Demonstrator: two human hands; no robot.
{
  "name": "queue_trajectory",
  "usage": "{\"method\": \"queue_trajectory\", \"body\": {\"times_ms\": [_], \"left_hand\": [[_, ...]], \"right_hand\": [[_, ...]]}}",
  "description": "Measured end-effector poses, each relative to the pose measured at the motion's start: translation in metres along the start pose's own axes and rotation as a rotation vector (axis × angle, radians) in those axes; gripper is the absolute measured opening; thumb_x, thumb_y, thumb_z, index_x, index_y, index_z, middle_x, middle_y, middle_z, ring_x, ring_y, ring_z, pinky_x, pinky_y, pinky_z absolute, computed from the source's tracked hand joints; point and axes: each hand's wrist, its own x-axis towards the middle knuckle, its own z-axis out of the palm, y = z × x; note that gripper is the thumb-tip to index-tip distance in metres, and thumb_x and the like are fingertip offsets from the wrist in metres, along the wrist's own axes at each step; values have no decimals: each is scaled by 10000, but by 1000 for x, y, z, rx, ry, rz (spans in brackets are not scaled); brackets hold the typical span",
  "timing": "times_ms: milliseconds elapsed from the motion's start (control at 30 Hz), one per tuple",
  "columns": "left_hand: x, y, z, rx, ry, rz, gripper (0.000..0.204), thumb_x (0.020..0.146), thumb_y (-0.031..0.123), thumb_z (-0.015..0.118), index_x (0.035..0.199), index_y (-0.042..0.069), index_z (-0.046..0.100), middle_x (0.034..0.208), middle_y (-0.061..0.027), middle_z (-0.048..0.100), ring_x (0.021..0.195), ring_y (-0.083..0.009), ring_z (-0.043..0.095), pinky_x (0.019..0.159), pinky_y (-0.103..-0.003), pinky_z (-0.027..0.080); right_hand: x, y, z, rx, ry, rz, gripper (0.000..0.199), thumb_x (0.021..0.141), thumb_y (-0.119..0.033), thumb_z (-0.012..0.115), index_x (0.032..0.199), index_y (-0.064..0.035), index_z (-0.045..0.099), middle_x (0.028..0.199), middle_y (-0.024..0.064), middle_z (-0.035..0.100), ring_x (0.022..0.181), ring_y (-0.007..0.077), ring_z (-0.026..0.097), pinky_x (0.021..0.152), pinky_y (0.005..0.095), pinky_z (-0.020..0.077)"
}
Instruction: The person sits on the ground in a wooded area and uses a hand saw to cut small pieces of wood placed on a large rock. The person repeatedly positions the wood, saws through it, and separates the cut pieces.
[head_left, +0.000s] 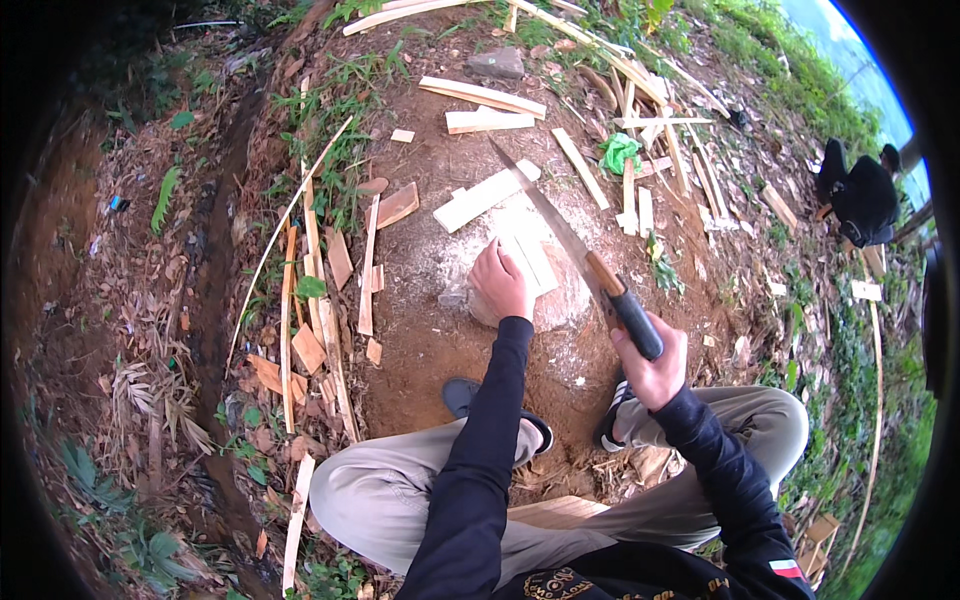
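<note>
My right hand [655, 365] is closed round the dark grip of a machete [565, 230]. The blade slants up and away to the left, held above the chopping area. My left hand [503, 282] has its fingers curled down at the left side of a short pale wood piece [538, 268]; its fingertips are partly hidden. Under that piece is a round wooden chopping block [570, 300], dusted with pale shavings. A pale flat board [487, 197] lies just beyond my left hand, partly behind the blade tip.
Long strips of wood [320, 290] lie along the left, beside a dark ditch [215, 300]. More split boards [483, 95] and a green plastic bag [620, 152] lie farther off. A grey stone [497, 63] sits at the back. A person in dark clothes [865, 200] is at far right.
</note>
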Motion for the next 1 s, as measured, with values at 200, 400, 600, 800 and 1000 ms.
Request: {"method": "queue_trajectory", "body": {"times_ms": [200, 400, 600, 800, 1000], "left_hand": [[-3, 3, -8, -46, -1, -15, 316, 992, 197, 443, 1211, 36, 604, 1159, -112, 628, 1155, -281, 535, 1058, -458, 326], [-2, 8, -10, -35, 3, -25, 321, 990, 196, 437, 1215, 39, 603, 1165, -109, 616, 1158, -281, 524, 1072, -453, 315], [-2, 9, -10, -26, 9, -23, 317, 990, 201, 433, 1203, 45, 608, 1160, -104, 616, 1152, -278, 526, 1076, -444, 311], [-2, 8, -9, -11, 13, -26, 307, 990, 197, 433, 1183, 41, 614, 1164, -98, 622, 1148, -270, 532, 1063, -441, 321], [-2, 11, -9, -30, 44, -7, 301, 991, 195, 435, 1176, 40, 616, 1157, -102, 627, 1144, -264, 535, 1052, -430, 332]], "right_hand": [[-3, 0, 10, 100, -90, 157, 146, 812, -128, 675, 875, 3, 673, 588, 69, 604, 544, 108, 598, 559, 280, 488], [-5, -2, 11, 104, -144, 132, 150, 811, -128, 671, 896, -5, 676, 604, 56, 616, 555, 112, 607, 571, 280, 493], [-8, 5, 14, 10, -142, 83, 154, 796, -150, 689, 857, -8, 674, 578, 92, 606, 532, 161, 625, 562, 299, 490], [-9, 7, 17, 72, -145, 121, 168, 790, -163, 699, 850, -9, 671, 557, 106, 588, 515, 189, 627, 549, 321, 487], [-10, 9, 18, 6, -142, 52, 156, 797, -156, 690, 848, -10, 672, 555, 117, 582, 515, 185, 631, 548, 321, 487]]}}
